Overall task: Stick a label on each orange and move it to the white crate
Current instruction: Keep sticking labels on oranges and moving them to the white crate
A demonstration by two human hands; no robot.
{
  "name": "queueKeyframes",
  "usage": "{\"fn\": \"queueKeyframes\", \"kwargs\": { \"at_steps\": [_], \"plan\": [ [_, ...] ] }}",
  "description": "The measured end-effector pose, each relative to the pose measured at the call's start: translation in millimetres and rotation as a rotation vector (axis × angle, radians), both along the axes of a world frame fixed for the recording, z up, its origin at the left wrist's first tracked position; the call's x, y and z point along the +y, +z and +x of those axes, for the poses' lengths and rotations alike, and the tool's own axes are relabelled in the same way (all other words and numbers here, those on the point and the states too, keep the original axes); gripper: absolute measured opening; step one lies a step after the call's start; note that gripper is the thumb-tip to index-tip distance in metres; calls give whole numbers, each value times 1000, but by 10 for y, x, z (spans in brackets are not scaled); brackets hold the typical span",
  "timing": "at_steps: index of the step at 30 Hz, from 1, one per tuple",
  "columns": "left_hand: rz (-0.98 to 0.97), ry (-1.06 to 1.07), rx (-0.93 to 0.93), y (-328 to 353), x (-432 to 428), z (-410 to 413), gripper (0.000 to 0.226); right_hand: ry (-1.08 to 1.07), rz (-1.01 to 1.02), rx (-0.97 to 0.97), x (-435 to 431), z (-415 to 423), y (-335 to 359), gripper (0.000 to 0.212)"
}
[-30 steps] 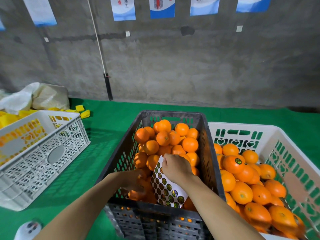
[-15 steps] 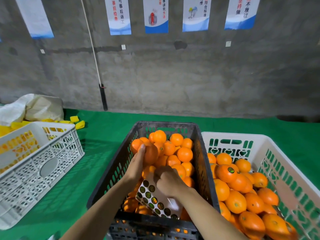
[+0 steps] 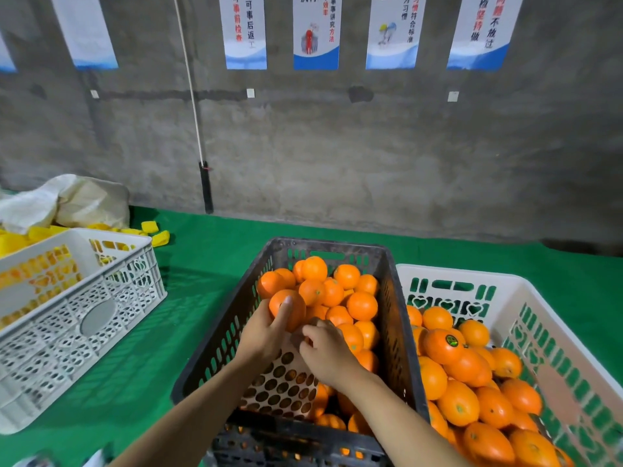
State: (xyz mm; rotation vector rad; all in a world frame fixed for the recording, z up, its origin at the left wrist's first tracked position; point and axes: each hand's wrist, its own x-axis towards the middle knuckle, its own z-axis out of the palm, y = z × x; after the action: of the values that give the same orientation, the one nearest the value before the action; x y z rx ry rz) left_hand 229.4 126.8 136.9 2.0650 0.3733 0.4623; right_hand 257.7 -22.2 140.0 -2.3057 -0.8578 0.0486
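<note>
A dark crate (image 3: 215, 362) in the middle holds several unlabelled oranges. My left hand (image 3: 264, 335) grips one orange (image 3: 285, 306) just above the pile at the crate's left side. My right hand (image 3: 325, 348) is beside it, fingers curled and pinching at the top edge of a label sheet (image 3: 279, 389) with rows of round stickers that lies in the crate's near end. To the right stands the white crate (image 3: 526, 308) with several oranges; one labelled orange (image 3: 443, 345) lies near its left wall.
A second white crate (image 3: 101, 298) sits at the left with yellow pieces inside. White sacks (image 3: 67, 200) and yellow scraps lie behind it. Green cloth (image 3: 209, 251) covers the table. A concrete wall with posters rises behind.
My left hand came up out of the crate's near end holding an orange. My right hand stayed on the label sheet and curled at its top edge. The camera tilted upward.
</note>
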Motion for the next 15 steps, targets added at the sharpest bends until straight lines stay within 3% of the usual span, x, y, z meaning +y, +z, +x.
{"fn": "queueKeyframes", "kwargs": {
  "at_steps": [3, 7, 10, 15],
  "plan": [
    [-6, -4, 22, -9, 14, 1, 59, 9, 19, -42, 5, -42, 15, 25],
    [-229, -64, 26, 12, -3, 8, 55, -8, 15, -78, 6, -32, 13, 20],
    [-281, -84, 7, 13, -31, 19, 50, -48, 12, -99, 11, -37, 14, 18],
    [-110, -52, 17, -32, -40, 0, 64, -128, 104, -120, 24, -26, 8, 23]
  ]
}}
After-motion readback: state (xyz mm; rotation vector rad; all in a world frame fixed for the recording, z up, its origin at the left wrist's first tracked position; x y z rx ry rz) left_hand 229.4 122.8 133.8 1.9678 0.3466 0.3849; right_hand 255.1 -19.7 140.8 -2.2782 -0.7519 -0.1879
